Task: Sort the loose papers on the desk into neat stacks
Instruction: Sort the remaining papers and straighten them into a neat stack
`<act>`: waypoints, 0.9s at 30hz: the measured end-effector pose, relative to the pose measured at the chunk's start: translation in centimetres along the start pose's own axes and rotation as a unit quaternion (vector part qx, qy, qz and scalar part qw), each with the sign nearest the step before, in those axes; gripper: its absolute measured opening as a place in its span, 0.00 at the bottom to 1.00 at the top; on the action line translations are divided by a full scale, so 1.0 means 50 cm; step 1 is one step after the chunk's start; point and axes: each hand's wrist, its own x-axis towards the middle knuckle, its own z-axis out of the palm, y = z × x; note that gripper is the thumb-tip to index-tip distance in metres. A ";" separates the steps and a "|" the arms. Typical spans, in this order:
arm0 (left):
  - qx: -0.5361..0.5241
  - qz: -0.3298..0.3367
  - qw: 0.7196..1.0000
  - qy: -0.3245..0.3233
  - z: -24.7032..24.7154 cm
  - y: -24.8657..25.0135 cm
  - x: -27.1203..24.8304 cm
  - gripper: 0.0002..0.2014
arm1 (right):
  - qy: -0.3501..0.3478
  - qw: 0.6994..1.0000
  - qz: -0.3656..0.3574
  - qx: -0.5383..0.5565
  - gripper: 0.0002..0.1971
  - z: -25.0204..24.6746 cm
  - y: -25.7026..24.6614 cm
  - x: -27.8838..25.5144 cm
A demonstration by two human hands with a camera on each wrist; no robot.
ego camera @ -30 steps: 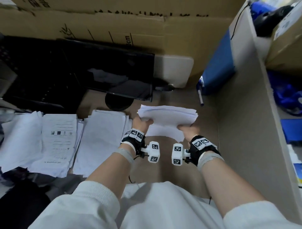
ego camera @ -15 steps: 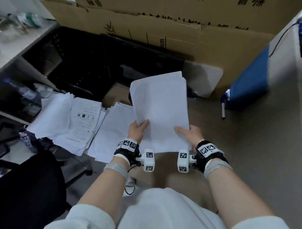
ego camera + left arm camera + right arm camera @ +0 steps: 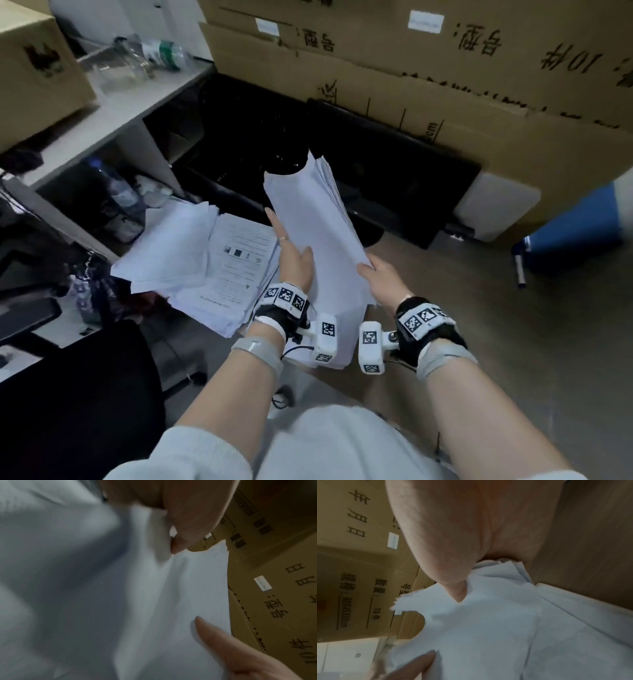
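Sheaf [image 3: 318, 246] upright, long axis leaning away; left hand [image 3: 295, 261] and right hand [image 3: 383, 278] fingers pinching its sides.

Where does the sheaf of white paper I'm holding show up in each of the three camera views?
Head: sheaf of white paper at centre, tilted up, between left hand and right hand.
Left wrist: fills the middle, a thumb on it.
Right wrist: lower centre, below the thumb.
Shared landmark: printed cardboard boxes behind.
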 end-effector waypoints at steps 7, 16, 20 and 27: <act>-0.094 -0.157 0.972 -0.146 -0.091 -0.026 0.047 0.18 | -0.017 0.999 -0.049 0.002 0.22 0.132 -0.062 -0.009; -0.142 -0.124 0.975 -0.115 -0.117 -0.067 0.061 0.22 | -0.069 0.992 -0.087 -0.055 0.34 0.160 -0.063 0.009; -0.175 -0.139 0.968 -0.115 -0.116 -0.030 0.052 0.21 | -0.046 0.991 -0.111 -0.065 0.44 0.139 -0.073 0.021; -0.167 -0.139 0.971 -0.103 -0.097 -0.007 0.030 0.25 | -0.073 0.988 -0.119 -0.073 0.51 0.123 -0.057 0.045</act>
